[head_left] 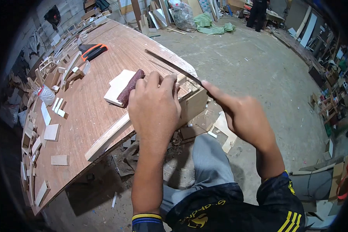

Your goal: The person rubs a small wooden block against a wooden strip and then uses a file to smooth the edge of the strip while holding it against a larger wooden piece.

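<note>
My right hand (247,118) is closed around the near end of a long, thin, dark file (170,64), index finger stretched along it. The handle is hidden in the hand. The file lies across the end of a pale wooden strip (108,138) at the table corner. My left hand (154,104) presses down on the strip, its fingers curled over the wood. Just left of those fingers lies a maroon sandpaper roll (130,88) against a pale wooden block (118,86).
The wooden table (92,92) carries an orange-and-black tool handle (93,52), a white cup-like container (46,95) and several wood offcuts (52,132). Scraps (224,129) lie on the floor below the corner. Another person (257,15) stands far back.
</note>
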`<action>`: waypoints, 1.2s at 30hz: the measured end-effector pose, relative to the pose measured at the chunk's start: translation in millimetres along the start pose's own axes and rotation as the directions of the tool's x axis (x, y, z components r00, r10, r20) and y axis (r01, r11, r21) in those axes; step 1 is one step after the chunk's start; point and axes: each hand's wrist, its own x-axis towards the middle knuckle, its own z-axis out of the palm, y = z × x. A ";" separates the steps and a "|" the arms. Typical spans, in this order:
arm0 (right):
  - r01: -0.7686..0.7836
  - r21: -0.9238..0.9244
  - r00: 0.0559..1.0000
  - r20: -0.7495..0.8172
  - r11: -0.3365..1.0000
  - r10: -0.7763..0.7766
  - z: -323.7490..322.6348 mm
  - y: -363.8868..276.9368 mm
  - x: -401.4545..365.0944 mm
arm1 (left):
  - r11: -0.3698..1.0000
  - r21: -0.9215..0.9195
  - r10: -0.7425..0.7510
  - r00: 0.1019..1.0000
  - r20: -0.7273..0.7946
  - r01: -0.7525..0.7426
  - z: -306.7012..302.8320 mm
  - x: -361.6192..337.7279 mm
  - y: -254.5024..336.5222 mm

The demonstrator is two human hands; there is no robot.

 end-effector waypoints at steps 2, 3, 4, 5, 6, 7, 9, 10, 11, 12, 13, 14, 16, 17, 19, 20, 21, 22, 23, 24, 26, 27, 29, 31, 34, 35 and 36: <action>0.007 0.002 0.999 -0.033 1.000 -0.007 8.4 -4.9 3.3 | 1.000 0.015 0.014 1.000 0.006 -0.015 0.8 -1.1 1.0; 0.013 0.004 0.998 -0.054 1.000 -0.013 11.8 -8.2 13.6 | 1.000 0.008 0.012 1.000 0.000 -0.012 1.6 -0.8 0.9; 0.014 0.012 0.997 -0.071 1.000 -0.013 15.5 -9.9 21.3 | 1.000 -0.005 0.006 1.000 0.000 -0.006 1.5 -2.5 0.0; 0.028 0.002 0.997 -0.072 1.000 -0.028 19.4 -7.3 29.0 | 1.000 -0.016 0.004 1.000 -0.003 -0.005 1.6 -2.3 0.2; 0.029 0.001 0.997 -0.077 1.000 -0.028 17.2 -7.1 29.2 | 1.000 -0.015 0.008 1.000 -0.008 -0.008 1.6 -0.3 1.2; 0.028 0.020 0.997 -0.073 0.999 -0.027 15.6 -8.6 26.9 | 1.000 -0.010 -0.002 1.000 -0.009 0.002 1.3 -0.2 1.9; 0.028 0.045 0.998 -0.063 0.999 -0.025 11.5 -11.6 15.6 | 1.000 -0.001 -0.013 1.000 -0.003 0.013 0.3 -1.3 1.6; -0.012 0.029 0.999 -0.037 0.999 0.013 6.7 -10.6 5.3 | 1.000 0.009 -0.010 1.000 0.004 0.010 -0.2 -1.0 2.1; -0.054 0.010 0.998 -0.011 0.998 0.054 4.0 -10.6 0.2 | 1.000 0.015 -0.006 1.000 0.011 0.006 0.0 -1.5 1.9; -0.049 0.003 0.999 -0.009 0.999 0.049 3.5 -11.8 2.4 | 1.000 0.012 -0.013 1.000 0.007 0.013 0.7 -1.8 0.5; -0.064 0.005 0.998 0.006 0.998 0.064 3.3 -13.0 5.0 | 1.000 0.020 -0.004 1.000 -0.001 0.004 1.4 -1.7 -0.5; -0.086 0.007 0.996 0.024 0.996 0.086 3.6 -13.6 6.4 | 1.000 0.026 0.008 1.000 -0.004 -0.008 2.4 -2.1 -0.2; -0.042 -0.021 0.999 -0.031 0.999 0.042 17.7 -16.3 18.8 | 1.000 0.011 0.005 1.000 0.007 -0.005 2.8 -4.1 0.4; 0.021 -0.051 0.995 -0.098 0.998 -0.026 21.5 -15.8 25.3 | 1.000 0.012 -0.002 1.000 -0.002 0.002 2.8 -2.4 0.4; 0.017 -0.012 0.997 -0.074 1.000 -0.018 18.1 -11.9 23.5 | 1.000 0.012 -0.002 1.000 0.001 0.002 1.9 -2.8 1.3; 0.020 0.020 0.998 -0.052 1.000 -0.019 14.7 -9.4 22.7 | 1.000 0.010 -0.008 1.000 -0.003 0.009 1.5 -2.0 1.3; 0.023 0.017 0.998 -0.052 1.000 -0.022 10.9 -8.6 14.9 | 1.000 0.010 -0.012 1.000 -0.006 0.012 1.1 -1.2 1.0; 0.001 0.000 0.999 -0.035 1.000 -0.001 7.5 -8.9 2.4 | 1.000 0.016 -0.003 1.000 -0.004 0.003 1.1 -0.5 0.3; -0.022 -0.015 1.000 -0.013 1.000 0.022 7.0 -10.1 -4.5 | 1.000 0.021 0.003 1.000 0.003 -0.003 1.4 -1.5 -0.3; -0.016 -0.014 1.000 -0.006 1.000 0.016 9.1 -11.3 -4.1 | 1.000 0.025 -0.005 1.000 0.006 0.005 2.0 -2.8 -0.6; -0.027 0.073 0.996 -0.082 0.997 0.033 13.1 -11.9 -2.1 | 1.000 0.021 0.016 1.000 -0.006 -0.015 2.8 -2.2 -0.9; -0.029 0.075 0.996 -0.081 0.997 0.035 18.4 -12.5 1.6 | 1.000 0.021 0.017 1.000 -0.004 -0.017 2.8 -2.1 -1.4; 0.053 -0.019 0.990 -0.129 0.998 -0.055 29.2 -14.7 12.9 | 1.000 0.020 0.011 1.000 -0.006 -0.011 3.4 -1.6 -0.8; 0.033 -0.041 0.992 -0.118 0.999 -0.037 25.3 -14.5 21.9 | 1.000 0.006 0.013 1.000 -0.009 -0.013 4.0 0.0 0.0; 0.042 -0.005 0.994 -0.098 0.999 -0.043 24.9 -5.7 16.4 | 1.000 0.007 -0.008 1.000 0.009 0.008 2.4 -2.2 1.5; 0.034 0.024 0.996 -0.087 0.999 -0.032 23.3 -2.8 5.1 | 1.000 0.012 -0.018 1.000 0.009 0.017 2.1 -1.7 2.0; 0.031 0.053 0.997 -0.072 0.998 -0.027 21.3 0.6 -5.8 | 1.000 0.015 -0.024 1.000 0.008 0.024 2.0 -0.9 1.6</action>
